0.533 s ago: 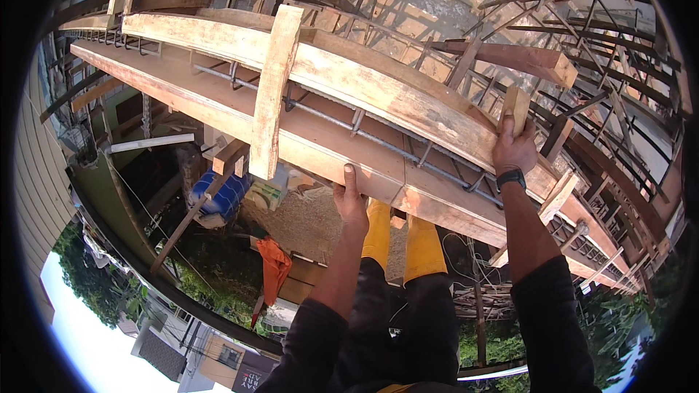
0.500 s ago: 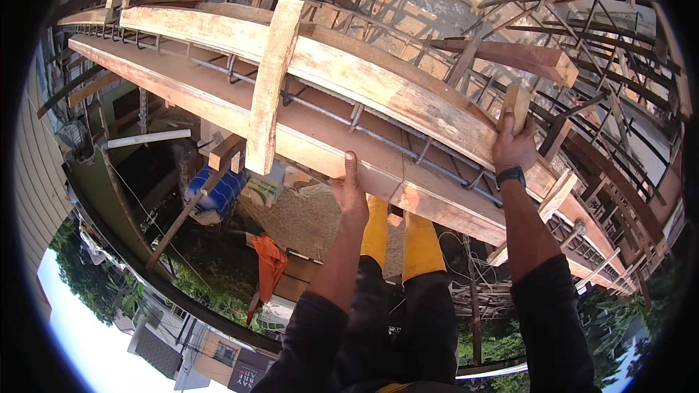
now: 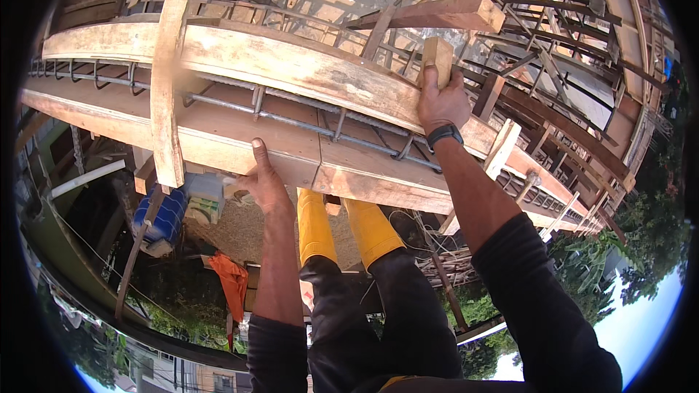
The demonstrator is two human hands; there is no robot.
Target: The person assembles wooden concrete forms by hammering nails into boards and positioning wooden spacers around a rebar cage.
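My left hand [image 3: 268, 183] is closed on the lower edge of the near formwork board [image 3: 240, 154], just left of a joint between two lengths. Its thumb points up along the board's face; the other fingers are mostly hidden behind and under it. My right hand [image 3: 443, 102] grips a short wood block [image 3: 437, 58] standing up at the far formwork board [image 3: 291, 62]. Between the two boards runs a cage of steel reinforcing bars [image 3: 291, 108]. Left of my hands, a wooden crosspiece [image 3: 167, 87] spans both boards.
Beyond the formwork are a thick timber [image 3: 437, 16] and many crossed poles. My legs, in yellow boots [image 3: 317, 227], stand below the near board. Far beneath are a blue drum [image 3: 158, 215], an orange cloth [image 3: 231, 282] and gravelly ground [image 3: 240, 240]. More crosspieces [image 3: 502, 149] continue right.
The view has turned, so formwork, hands and boots all appear further left. Both hands keep their holds at the same spots on the wood.
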